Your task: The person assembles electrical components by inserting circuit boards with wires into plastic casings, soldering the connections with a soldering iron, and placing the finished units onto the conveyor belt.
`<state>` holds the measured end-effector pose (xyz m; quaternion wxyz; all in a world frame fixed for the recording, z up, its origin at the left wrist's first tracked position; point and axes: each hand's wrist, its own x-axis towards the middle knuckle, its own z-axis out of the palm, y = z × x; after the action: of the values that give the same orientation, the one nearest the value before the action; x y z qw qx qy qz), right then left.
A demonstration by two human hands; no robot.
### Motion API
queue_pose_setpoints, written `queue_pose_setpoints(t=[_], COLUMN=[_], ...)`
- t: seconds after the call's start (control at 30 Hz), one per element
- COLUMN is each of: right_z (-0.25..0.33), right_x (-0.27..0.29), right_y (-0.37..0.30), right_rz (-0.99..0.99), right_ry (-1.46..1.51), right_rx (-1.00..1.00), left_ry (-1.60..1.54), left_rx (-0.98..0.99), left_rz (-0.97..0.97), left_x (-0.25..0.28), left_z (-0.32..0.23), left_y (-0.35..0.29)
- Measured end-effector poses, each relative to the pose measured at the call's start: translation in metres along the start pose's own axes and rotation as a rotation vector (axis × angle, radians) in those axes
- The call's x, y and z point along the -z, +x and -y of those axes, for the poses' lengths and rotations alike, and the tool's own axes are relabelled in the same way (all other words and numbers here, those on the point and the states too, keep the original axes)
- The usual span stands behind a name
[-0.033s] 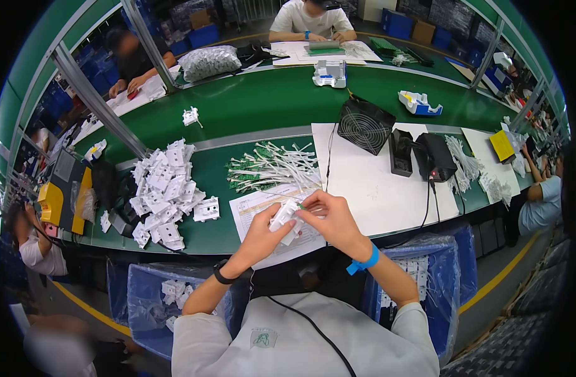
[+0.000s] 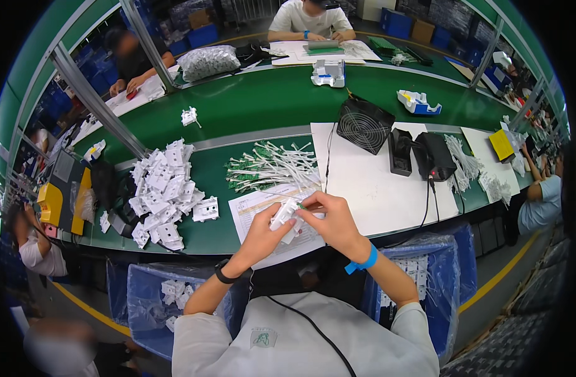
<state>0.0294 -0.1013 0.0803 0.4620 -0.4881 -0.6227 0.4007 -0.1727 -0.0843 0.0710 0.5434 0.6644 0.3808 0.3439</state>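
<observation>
Two-handed at a green workbench (image 2: 207, 176), above a printed sheet (image 2: 249, 212), with fingers of left hand (image 2: 261, 236) and right hand (image 2: 332, 217) nearly closed, gripping a white plastic housing (image 2: 283, 215), unmoved since the previous frame, so apparently mid-step.

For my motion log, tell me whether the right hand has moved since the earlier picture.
No, not visibly: the right hand shows no clear shift any way against the paper.
</observation>
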Motion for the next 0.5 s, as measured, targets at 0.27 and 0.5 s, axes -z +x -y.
queue_pose_setpoints(t=[0.27, 0.5], right_z=[-0.010, -0.021], right_x=[-0.001, 0.010], right_y=[-0.001, 0.008], right_rz=[-0.224, 0.130], right_ry=[-0.405, 0.163], right_rx=[0.501, -0.129], left_ry=[-0.035, 0.096], left_rx=[-0.048, -0.091], left_rz=[-0.077, -0.041], left_x=[-0.013, -0.010], left_z=[0.022, 0.017], left_y=[0.008, 0.009])
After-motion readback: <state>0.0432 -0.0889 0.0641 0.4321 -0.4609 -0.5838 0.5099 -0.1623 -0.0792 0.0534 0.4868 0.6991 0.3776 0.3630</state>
